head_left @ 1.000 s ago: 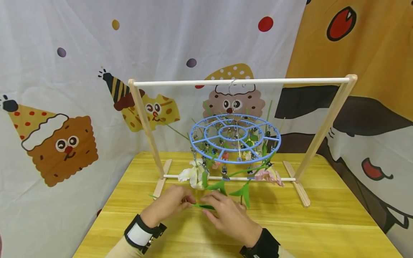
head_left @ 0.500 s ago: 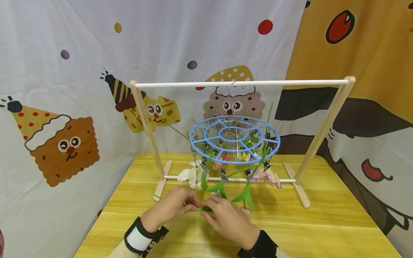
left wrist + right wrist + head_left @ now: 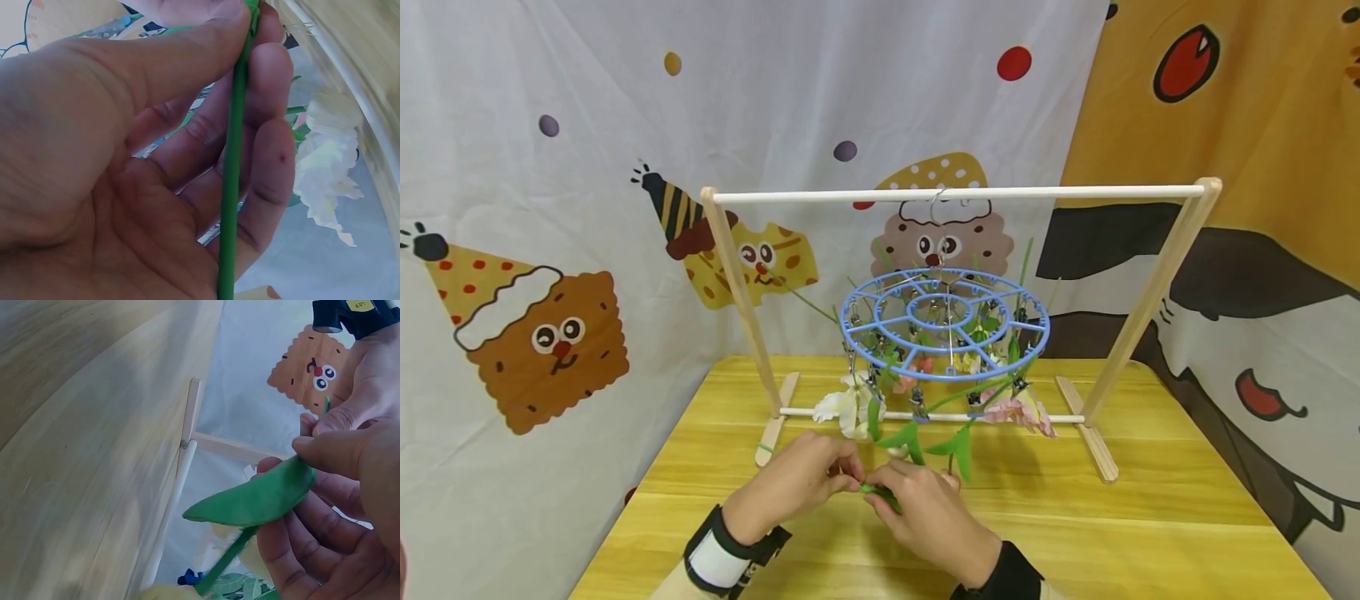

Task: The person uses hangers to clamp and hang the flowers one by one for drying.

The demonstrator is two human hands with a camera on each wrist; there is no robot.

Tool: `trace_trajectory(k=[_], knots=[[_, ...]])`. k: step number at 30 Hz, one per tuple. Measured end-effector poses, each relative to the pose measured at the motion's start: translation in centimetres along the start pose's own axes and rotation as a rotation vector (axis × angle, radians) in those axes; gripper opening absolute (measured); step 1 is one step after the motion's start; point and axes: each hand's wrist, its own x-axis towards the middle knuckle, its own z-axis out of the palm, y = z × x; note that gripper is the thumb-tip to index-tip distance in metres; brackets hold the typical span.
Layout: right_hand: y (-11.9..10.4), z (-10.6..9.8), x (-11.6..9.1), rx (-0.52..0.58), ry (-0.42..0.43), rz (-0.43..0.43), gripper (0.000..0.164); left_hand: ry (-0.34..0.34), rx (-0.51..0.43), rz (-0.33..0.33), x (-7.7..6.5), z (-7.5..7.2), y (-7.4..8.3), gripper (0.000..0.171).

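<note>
In the head view my left hand (image 3: 808, 475) and right hand (image 3: 921, 508) meet low over the table, fingertips nearly touching. Between thumb and fingers the left hand pinches a thin green artificial flower stem (image 3: 232, 162), whose length runs across the palm in the left wrist view. My right hand pinches the same stem where a green leaf (image 3: 256, 494) joins it; the leaf points away from the fingers. The stem continues under the leaf toward a pale yellowish shape at the lower edge of the right wrist view. In the head view the held flower's head is hidden.
Just beyond the hands, a blue round clip hanger (image 3: 951, 377) hangs from the white bar (image 3: 820, 197) of a wooden rack. A white flower (image 3: 850, 408), a pink flower (image 3: 1018, 410) and others hang upside down from its clips. A printed curtain (image 3: 760, 100) stands behind.
The left fingertips have shifted slightly right, closer to the right hand. The leaf between the hands has turned and now slants downward. Both hands keep their grip.
</note>
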Motion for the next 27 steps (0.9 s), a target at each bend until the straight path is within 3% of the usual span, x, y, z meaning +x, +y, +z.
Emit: trace_trajectory(k=[7,13,20,24,27], knots=[[0.0,-0.5,-0.2,0.013,0.050,-0.052,0.015,0.046,0.035,0.031,0.3,0.0,0.6,0.011],[0.4,-1.8,-1.2,0.018,0.035,-0.043,0.013,0.141,0.033,0.053,-0.1,-0.8,1.2,0.010],[1.1,-3.8,-2.4,-0.036,0.080,-0.035,0.021,0.336,0.078,0.112,-0.3,-2.4,1.3,0.006],[1.4,-4.7,-3.1,-0.048,0.112,-0.034,0.024,0.443,0.020,0.135,-0.4,-3.0,1.4,0.008],[1.8,-5.3,-3.5,-0.049,0.153,-0.046,0.026,0.561,-0.020,0.168,-0.2,-3.4,1.6,0.009]])
